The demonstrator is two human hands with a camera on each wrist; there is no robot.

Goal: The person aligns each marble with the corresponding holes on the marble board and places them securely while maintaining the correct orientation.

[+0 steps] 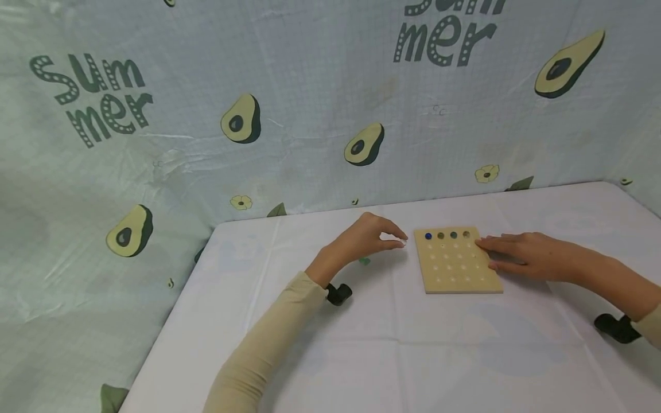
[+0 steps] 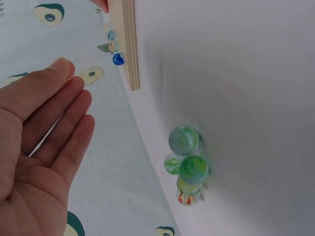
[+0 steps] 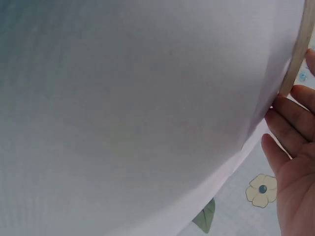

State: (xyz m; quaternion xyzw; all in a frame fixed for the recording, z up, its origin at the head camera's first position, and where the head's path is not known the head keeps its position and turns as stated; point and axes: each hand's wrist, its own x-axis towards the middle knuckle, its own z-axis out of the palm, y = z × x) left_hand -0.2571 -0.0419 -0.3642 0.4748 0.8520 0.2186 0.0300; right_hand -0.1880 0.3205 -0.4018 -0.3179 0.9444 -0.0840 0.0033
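A pale wooden board [image 1: 459,269] with rows of round hollows lies on the table. Several glass marbles sit along its far row, a blue marble [image 1: 428,236] at the left end. My left hand [image 1: 368,236] is just left of the board, thumb and index fingertips pinching a small glassy marble [image 1: 404,241], mostly hidden by the fingers. My right hand [image 1: 532,256] rests at the board's right edge, fingers fairly straight and touching it. In the left wrist view, a cluster of loose green marbles [image 2: 193,169] and an orange-streaked marble [image 2: 188,197] lies near the left hand.
The table [image 1: 454,355] has a white cloth with a few creases. Behind it hangs a pale curtain [image 1: 299,74] printed with avocados and lettering. Black wrist cameras sit beneath the left wrist [image 1: 317,269] and the right wrist [image 1: 635,292].
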